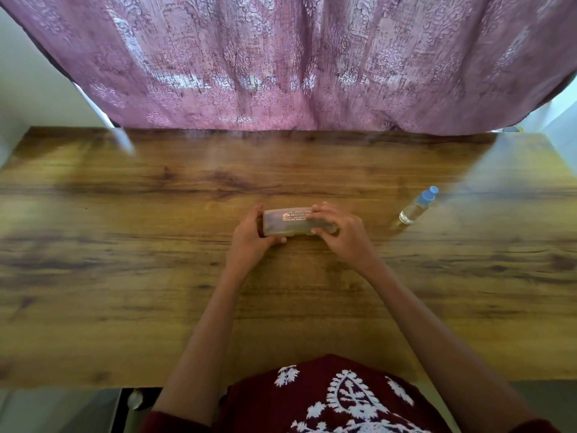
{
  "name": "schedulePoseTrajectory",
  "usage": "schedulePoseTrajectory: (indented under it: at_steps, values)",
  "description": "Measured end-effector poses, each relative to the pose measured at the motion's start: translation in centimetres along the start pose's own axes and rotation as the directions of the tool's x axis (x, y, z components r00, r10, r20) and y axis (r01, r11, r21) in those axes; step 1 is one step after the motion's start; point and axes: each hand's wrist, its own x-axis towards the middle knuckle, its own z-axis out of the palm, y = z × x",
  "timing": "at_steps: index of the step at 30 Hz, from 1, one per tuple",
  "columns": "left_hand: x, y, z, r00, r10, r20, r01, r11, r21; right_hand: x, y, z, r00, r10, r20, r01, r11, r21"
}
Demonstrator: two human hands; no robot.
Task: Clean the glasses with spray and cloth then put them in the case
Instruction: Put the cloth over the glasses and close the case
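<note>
Gripping the case (290,221) crosswise at frame centre: left hand (249,240) curled round one end, right hand (343,235) round the other.

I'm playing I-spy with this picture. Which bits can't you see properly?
Head view only.
- Inside the case: covered by its lid, the left hand and the right hand.
- Case lettering: small, partly under the right hand's fingers.
- The spray bottle: blurred, no label readable.
- The table far corners: washed out by glare.
</note>
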Motion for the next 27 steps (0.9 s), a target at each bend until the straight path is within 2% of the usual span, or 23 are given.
schedulePoseTrajectory:
  at_steps: [5,9,11,13,15,17,19,22,25,27]
  values:
    - [-0.3,0.0,-0.2,0.999,-0.004,0.032,0.004,1.0,0.011,-0.2,0.0,0.0,1.0,0.015,0.005,-0.015,0.999,0.032]
    - [-0.5,0.5,-0.8,0.985,-0.118,0.123,0.138,0.975,-0.173,-0.5,0.0,0.1,1.0,0.02,0.017,-0.02,0.999,0.027]
    - [-0.4,0.5,-0.9,0.983,-0.155,0.099,0.174,0.955,-0.239,-0.6,0.1,0.1,0.997,0.071,0.019,-0.072,0.996,0.05]
    - [-0.2,0.5,-0.9,0.98,-0.17,0.104,0.192,0.942,-0.275,-0.8,0.0,0.1,0.98,0.2,0.0,-0.198,0.973,0.122]
    - [-0.2,0.5,-0.8,0.975,-0.179,0.128,0.212,0.921,-0.328,-0.9,-0.3,-0.2,0.921,0.39,-0.011,-0.376,0.894,0.242]
    - [-0.2,0.6,-0.6,0.976,-0.168,0.141,0.21,0.905,-0.37,-0.8,-0.3,-0.8,0.824,0.563,0.061,-0.553,0.777,0.3]
    - [-0.1,1.1,-0.3,0.972,-0.181,0.15,0.229,0.875,-0.427,-0.6,-0.1,-1.6,0.754,0.638,0.154,-0.643,0.671,0.369]
    - [0.0,2.4,0.2,0.965,-0.202,0.169,0.26,0.835,-0.484,-0.7,0.1,-2.6,0.717,0.651,0.248,-0.637,0.468,0.613]
    - [0.3,3.4,1.1,0.966,-0.196,0.169,0.256,0.819,-0.514,-0.7,0.1,-3.5,0.677,0.67,0.304,-0.62,0.296,0.727]
    - [0.4,3.9,1.8,0.964,-0.201,0.172,0.263,0.808,-0.527,-0.5,0.2,-4.2,0.692,0.646,0.322,-0.582,0.236,0.778]
